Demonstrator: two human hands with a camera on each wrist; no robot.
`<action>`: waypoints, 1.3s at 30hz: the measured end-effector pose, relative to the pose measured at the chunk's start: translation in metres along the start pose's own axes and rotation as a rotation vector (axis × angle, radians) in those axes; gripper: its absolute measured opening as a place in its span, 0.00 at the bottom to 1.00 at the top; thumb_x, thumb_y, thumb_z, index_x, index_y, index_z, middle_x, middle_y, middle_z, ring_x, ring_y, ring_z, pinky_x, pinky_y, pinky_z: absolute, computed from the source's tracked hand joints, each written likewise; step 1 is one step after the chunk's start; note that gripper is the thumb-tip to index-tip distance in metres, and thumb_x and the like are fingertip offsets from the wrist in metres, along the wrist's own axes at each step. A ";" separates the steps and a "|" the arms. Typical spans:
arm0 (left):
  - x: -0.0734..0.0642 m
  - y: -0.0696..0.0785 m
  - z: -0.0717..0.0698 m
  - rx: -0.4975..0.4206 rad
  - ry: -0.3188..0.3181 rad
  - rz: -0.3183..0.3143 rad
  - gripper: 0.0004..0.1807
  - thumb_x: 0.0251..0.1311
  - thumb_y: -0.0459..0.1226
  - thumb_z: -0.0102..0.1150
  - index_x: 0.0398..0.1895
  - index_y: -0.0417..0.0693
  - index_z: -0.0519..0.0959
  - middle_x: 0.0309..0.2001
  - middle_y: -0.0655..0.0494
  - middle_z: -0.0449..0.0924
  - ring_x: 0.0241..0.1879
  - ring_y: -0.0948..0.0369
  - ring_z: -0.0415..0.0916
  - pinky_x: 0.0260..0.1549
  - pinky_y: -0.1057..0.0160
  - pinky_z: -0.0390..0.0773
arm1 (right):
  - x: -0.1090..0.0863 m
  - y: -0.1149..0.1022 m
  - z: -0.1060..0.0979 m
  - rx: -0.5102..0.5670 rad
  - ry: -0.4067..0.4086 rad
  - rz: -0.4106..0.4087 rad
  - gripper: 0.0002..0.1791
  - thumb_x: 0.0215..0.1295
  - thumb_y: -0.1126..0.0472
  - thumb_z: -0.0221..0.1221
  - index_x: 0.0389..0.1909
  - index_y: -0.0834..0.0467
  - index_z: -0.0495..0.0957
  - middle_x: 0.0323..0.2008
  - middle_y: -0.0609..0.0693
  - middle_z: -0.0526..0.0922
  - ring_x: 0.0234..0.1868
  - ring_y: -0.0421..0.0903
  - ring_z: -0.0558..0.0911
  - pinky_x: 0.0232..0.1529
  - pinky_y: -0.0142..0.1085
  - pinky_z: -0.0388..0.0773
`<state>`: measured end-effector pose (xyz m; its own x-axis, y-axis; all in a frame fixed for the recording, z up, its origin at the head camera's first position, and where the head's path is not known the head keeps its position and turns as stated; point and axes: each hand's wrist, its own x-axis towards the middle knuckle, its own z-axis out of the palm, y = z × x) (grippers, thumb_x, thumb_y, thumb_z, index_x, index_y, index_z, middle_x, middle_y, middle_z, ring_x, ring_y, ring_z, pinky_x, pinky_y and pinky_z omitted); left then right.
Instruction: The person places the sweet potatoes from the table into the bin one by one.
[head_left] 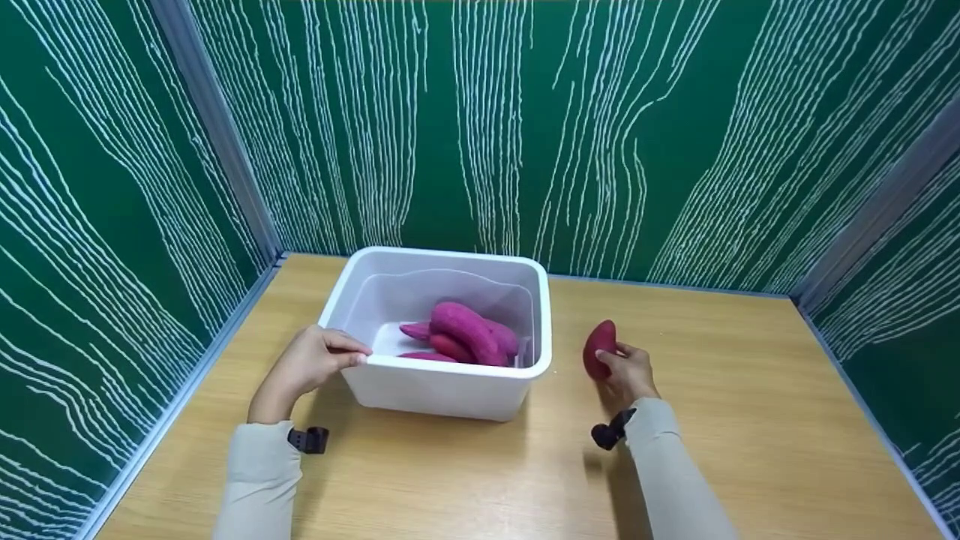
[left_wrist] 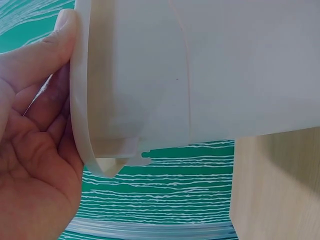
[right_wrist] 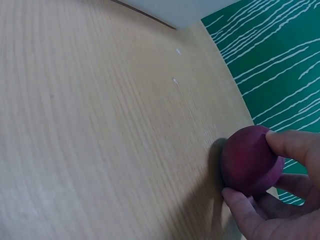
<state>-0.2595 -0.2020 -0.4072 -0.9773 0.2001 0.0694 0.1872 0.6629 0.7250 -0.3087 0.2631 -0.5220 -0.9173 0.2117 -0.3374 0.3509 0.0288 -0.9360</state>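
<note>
My left hand [head_left: 309,365] pinches the front-left rim of a white plastic bin [head_left: 442,388]. In the left wrist view its thumb [left_wrist: 56,40] presses against the rim, and the other fingers are bent beside it. Inside the bin lie several magenta sweet potatoes [head_left: 465,328], heaped toward the right, with a redder one [head_left: 450,347] among them. To the right of the bin, my right hand [head_left: 628,373] holds a dark red, tapered sweet potato [head_left: 600,346] between thumb and fingers. The right wrist view shows this sweet potato [right_wrist: 250,161] end-on, close over the table.
The bin stands on a light wooden table [head_left: 750,420]. Green panels [head_left: 555,135] with white wavy lines enclose the table at the back and sides, joined by grey metal posts [head_left: 217,127]. Small white specks [right_wrist: 178,51] lie on the wood near the bin.
</note>
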 end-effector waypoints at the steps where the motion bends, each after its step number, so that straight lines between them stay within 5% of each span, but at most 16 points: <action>1: 0.000 0.000 0.000 0.001 0.003 0.010 0.05 0.53 0.31 0.68 0.34 0.43 0.88 0.39 0.47 0.87 0.42 0.54 0.79 0.43 0.57 0.81 | 0.000 0.000 0.000 0.004 -0.001 -0.002 0.35 0.69 0.66 0.52 0.72 0.71 0.49 0.68 0.74 0.57 0.68 0.65 0.62 0.66 0.50 0.65; 20: -0.001 0.006 0.000 -0.004 0.001 -0.068 0.07 0.53 0.29 0.67 0.35 0.44 0.88 0.42 0.46 0.86 0.46 0.51 0.76 0.53 0.48 0.77 | 0.002 0.002 0.000 -0.025 0.018 -0.011 0.35 0.68 0.65 0.53 0.72 0.70 0.50 0.68 0.73 0.59 0.68 0.63 0.64 0.67 0.48 0.65; 26: -0.001 0.007 0.001 0.005 0.007 -0.043 0.06 0.53 0.29 0.67 0.35 0.43 0.88 0.41 0.46 0.87 0.44 0.53 0.77 0.50 0.50 0.79 | 0.004 0.004 -0.002 -0.004 0.019 0.003 0.36 0.69 0.64 0.52 0.72 0.69 0.49 0.69 0.72 0.57 0.69 0.62 0.63 0.67 0.47 0.65; 33: 0.000 0.005 0.002 0.032 0.022 0.022 0.04 0.52 0.30 0.68 0.32 0.43 0.88 0.37 0.47 0.87 0.39 0.56 0.77 0.38 0.63 0.77 | 0.002 0.005 -0.006 -0.036 0.024 -0.014 0.35 0.70 0.64 0.51 0.71 0.72 0.48 0.68 0.74 0.58 0.68 0.65 0.63 0.64 0.50 0.67; 39: -0.001 0.006 0.001 0.009 0.012 -0.023 0.05 0.53 0.30 0.67 0.34 0.42 0.88 0.39 0.46 0.87 0.43 0.53 0.76 0.47 0.53 0.80 | -0.001 -0.005 -0.007 -0.048 0.010 0.026 0.36 0.71 0.60 0.50 0.73 0.69 0.46 0.69 0.72 0.58 0.69 0.62 0.63 0.65 0.49 0.66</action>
<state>-0.2576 -0.1973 -0.4040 -0.9825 0.1761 0.0606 0.1652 0.6736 0.7204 -0.3084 0.2700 -0.5168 -0.9058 0.2228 -0.3605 0.3836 0.0697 -0.9209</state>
